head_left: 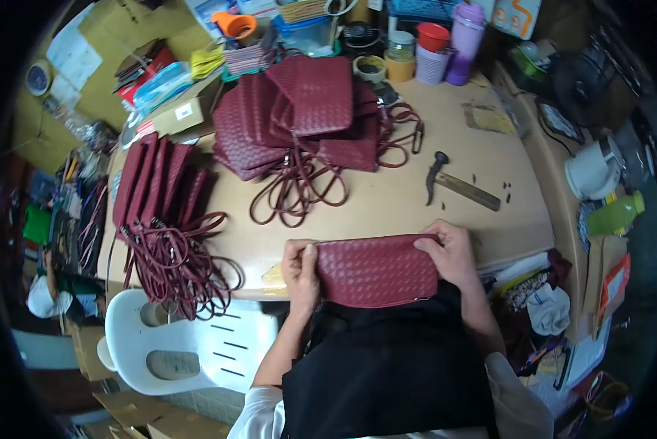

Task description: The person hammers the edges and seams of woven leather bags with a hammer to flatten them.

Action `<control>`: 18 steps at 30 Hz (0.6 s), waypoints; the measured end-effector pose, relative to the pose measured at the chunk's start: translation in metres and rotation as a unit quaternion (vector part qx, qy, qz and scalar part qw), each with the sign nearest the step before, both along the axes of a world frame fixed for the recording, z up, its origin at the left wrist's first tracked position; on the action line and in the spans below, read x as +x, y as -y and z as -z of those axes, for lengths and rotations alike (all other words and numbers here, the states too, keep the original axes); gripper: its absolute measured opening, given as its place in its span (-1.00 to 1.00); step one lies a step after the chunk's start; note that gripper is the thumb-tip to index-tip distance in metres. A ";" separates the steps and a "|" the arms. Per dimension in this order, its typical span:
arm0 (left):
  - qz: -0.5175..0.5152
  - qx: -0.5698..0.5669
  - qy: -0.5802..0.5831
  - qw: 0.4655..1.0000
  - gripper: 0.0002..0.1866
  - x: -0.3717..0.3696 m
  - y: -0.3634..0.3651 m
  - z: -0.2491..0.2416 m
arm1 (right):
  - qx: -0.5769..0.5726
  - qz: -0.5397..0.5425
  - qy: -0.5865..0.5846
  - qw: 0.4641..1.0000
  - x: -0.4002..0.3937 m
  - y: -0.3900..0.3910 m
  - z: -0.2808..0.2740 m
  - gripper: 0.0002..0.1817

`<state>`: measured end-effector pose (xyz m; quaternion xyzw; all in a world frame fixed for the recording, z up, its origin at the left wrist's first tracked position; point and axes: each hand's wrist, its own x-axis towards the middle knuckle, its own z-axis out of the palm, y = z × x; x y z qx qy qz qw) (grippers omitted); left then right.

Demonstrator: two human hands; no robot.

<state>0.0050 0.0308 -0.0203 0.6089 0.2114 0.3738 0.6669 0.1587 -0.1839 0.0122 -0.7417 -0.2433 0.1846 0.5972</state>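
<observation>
A dark red woven-pattern pouch is stretched flat between my two hands at the table's front edge. My left hand pinches its left end, thumb on the near face. At the upper right corner, my right hand grips the pouch with the thumb on top. Beyond them on the table lie a heap of similar red pouches with wrist straps, and a second stack of pouches to the left. A hammer with a wooden handle rests past my right hand, several small dark bits around it.
A white plastic chair stands at the lower left. Along the table's back are a purple bottle, jars and an orange cup. Cloths and a green bottle are at the right. Another person is far left.
</observation>
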 end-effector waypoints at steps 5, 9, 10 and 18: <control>-0.124 0.427 -0.160 0.881 -0.76 0.002 -0.014 -0.022 | -0.212 0.060 0.263 0.939 0.026 -0.008 -0.018 -0.73; 0.209 0.447 -0.124 0.861 -0.54 0.008 0.018 -0.037 | -0.284 0.154 0.439 0.838 0.089 -0.011 0.020 -0.54; 0.240 0.489 -0.122 0.830 -0.44 0.013 0.034 -0.041 | -0.327 0.135 0.431 0.830 0.098 -0.013 0.025 -0.57; 0.290 0.613 -0.272 0.683 -0.20 0.030 0.058 -0.026 | -0.279 0.103 0.179 0.938 0.081 -0.006 -0.001 -0.67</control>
